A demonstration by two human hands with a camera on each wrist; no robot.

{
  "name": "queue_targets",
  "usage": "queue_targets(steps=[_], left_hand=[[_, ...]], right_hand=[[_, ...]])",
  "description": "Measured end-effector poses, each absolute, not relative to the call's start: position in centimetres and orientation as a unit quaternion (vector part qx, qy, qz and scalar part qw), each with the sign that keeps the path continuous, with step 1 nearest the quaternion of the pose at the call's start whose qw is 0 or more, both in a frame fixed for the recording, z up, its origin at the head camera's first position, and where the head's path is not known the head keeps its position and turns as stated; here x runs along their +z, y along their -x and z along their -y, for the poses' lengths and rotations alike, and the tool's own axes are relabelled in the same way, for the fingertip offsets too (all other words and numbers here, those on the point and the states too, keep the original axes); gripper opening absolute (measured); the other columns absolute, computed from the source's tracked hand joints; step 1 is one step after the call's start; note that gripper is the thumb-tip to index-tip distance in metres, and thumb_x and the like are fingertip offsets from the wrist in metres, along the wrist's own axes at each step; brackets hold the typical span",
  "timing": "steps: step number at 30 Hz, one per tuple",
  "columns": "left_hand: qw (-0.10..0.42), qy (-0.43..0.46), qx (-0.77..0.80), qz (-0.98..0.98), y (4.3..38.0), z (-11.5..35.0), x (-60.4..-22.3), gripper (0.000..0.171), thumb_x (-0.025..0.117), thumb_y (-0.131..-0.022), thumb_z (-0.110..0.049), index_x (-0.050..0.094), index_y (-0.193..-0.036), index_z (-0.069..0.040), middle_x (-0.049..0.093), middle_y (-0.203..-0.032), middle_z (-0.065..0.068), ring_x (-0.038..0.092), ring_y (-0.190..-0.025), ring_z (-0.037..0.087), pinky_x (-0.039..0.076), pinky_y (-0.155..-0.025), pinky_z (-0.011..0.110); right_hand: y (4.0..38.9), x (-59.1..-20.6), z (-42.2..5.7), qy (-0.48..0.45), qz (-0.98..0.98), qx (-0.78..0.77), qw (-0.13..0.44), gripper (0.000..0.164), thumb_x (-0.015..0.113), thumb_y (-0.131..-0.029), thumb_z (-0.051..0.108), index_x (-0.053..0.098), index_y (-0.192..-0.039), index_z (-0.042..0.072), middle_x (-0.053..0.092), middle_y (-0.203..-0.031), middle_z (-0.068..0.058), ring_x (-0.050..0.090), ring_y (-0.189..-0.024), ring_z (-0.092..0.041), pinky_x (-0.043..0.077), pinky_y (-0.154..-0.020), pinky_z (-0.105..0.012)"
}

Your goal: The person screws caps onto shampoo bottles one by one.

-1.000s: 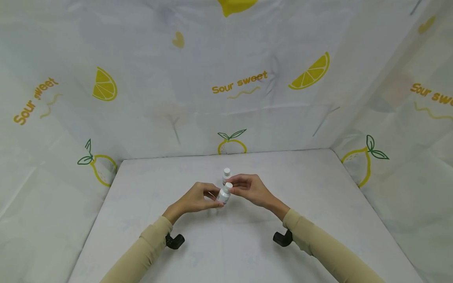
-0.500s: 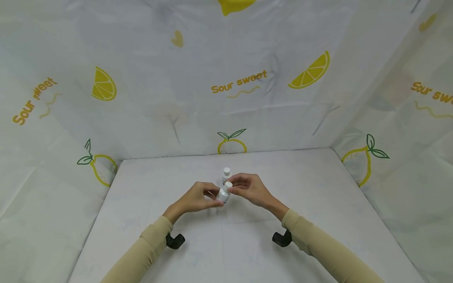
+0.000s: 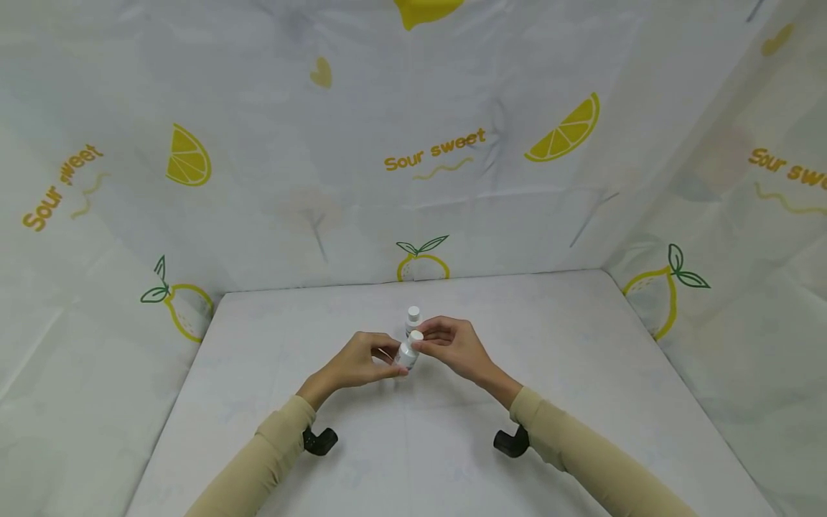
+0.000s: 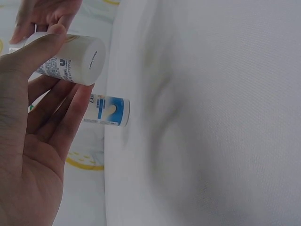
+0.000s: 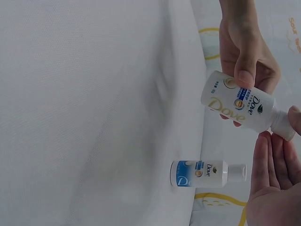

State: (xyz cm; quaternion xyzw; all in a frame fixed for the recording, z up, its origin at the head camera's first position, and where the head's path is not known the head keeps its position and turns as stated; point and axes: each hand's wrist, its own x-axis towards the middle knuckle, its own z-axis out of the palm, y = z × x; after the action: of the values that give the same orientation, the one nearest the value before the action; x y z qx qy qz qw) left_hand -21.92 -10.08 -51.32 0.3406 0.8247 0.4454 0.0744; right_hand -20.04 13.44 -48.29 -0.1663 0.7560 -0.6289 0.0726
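Observation:
A small white Dove bottle with gold lettering (image 5: pixel 225 108) is held tilted above the table, its cap end up and toward the right. My left hand (image 3: pixel 360 360) grips its body between thumb and fingers. At the white cap (image 5: pixel 283 126), my right hand (image 3: pixel 460 348) pinches with thumb and fingertips. Just behind stands a second Dove bottle, white with a blue lower part (image 5: pixel 200 173), upright on the table with its cap on. Neither hand appears to hold it. In the head view the tilted bottle and right fingers partly hide it.
The white-covered table (image 3: pixel 413 459) meets a white lemon-print curtain (image 3: pixel 362 215) at the back and sides. Black wrist-worn pieces sit under each forearm, one by the left sleeve (image 3: pixel 319 441) and one by the right sleeve (image 3: pixel 512 442).
Both hands stay on the tilted bottle and its cap. The right wrist has shifted very slightly left; the standing bottle has not moved.

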Motion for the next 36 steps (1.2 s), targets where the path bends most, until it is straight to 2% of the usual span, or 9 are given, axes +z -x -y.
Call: queue_targets(steps=[5,12,17,24,29,36], left_hand=[[0.073,-0.338,0.446,-0.826,21.8,10.0,-51.2,0.028,0.082,-0.077,-0.017,0.072,-0.103,-0.015,0.071,-0.092,-0.001,0.067,-0.084,0.012,0.061,-0.077,0.031],[0.06,-0.353,0.448,-0.819,22.1,10.3,-51.4,0.029,0.081,-0.077,-0.034,0.071,-0.103,-0.025,0.07,-0.092,-0.009,0.066,-0.084,0.006,0.06,-0.076,0.024],[0.046,-0.369,0.446,-0.814,22.3,10.4,-51.6,0.031,0.08,-0.078,-0.039,0.071,-0.103,-0.024,0.07,-0.092,-0.01,0.066,-0.082,0.003,0.059,-0.074,0.021],[0.042,-0.372,0.444,-0.814,22.4,10.4,-51.7,0.031,0.081,-0.077,-0.037,0.072,-0.103,-0.022,0.071,-0.092,-0.01,0.065,-0.082,0.002,0.06,-0.073,0.022],[0.052,-0.354,0.441,-0.823,22.3,10.3,-51.6,0.031,0.082,-0.076,-0.032,0.071,-0.103,-0.022,0.071,-0.092,-0.008,0.065,-0.083,0.005,0.059,-0.075,0.023],[0.059,-0.343,0.445,-0.825,21.2,9.9,-50.0,0.029,0.082,-0.077,-0.018,0.071,-0.104,-0.012,0.072,-0.093,0.002,0.067,-0.084,0.013,0.061,-0.077,0.032]], right_hand=[[19.8,-48.3,-13.1,0.151,-0.767,-0.622,0.048,0.029,0.078,-0.082,0.018,0.067,-0.105,0.004,0.069,-0.108,-0.017,0.07,-0.097,-0.029,0.059,-0.08,-0.02],[19.5,-48.1,-12.7,0.132,-0.776,-0.616,0.027,0.029,0.079,-0.081,0.023,0.067,-0.101,0.007,0.071,-0.103,-0.013,0.072,-0.091,-0.021,0.06,-0.079,-0.021],[19.4,-48.1,-12.5,0.121,-0.778,-0.616,0.023,0.03,0.08,-0.08,0.024,0.067,-0.101,0.006,0.072,-0.102,-0.013,0.072,-0.091,-0.021,0.06,-0.079,-0.021],[19.3,-47.9,-12.5,0.114,-0.78,-0.615,0.022,0.032,0.079,-0.081,0.02,0.065,-0.102,0.0,0.071,-0.103,-0.019,0.071,-0.094,-0.03,0.059,-0.077,-0.019],[18.5,-46.1,-12.3,0.118,-0.78,-0.614,0.027,0.03,0.078,-0.082,0.014,0.064,-0.102,-0.004,0.07,-0.102,-0.023,0.07,-0.094,-0.034,0.059,-0.077,-0.018],[17.9,-45.1,-12.4,0.126,-0.771,-0.624,0.035,0.03,0.077,-0.083,0.014,0.064,-0.104,-0.003,0.069,-0.105,-0.023,0.071,-0.095,-0.031,0.059,-0.078,-0.019]])
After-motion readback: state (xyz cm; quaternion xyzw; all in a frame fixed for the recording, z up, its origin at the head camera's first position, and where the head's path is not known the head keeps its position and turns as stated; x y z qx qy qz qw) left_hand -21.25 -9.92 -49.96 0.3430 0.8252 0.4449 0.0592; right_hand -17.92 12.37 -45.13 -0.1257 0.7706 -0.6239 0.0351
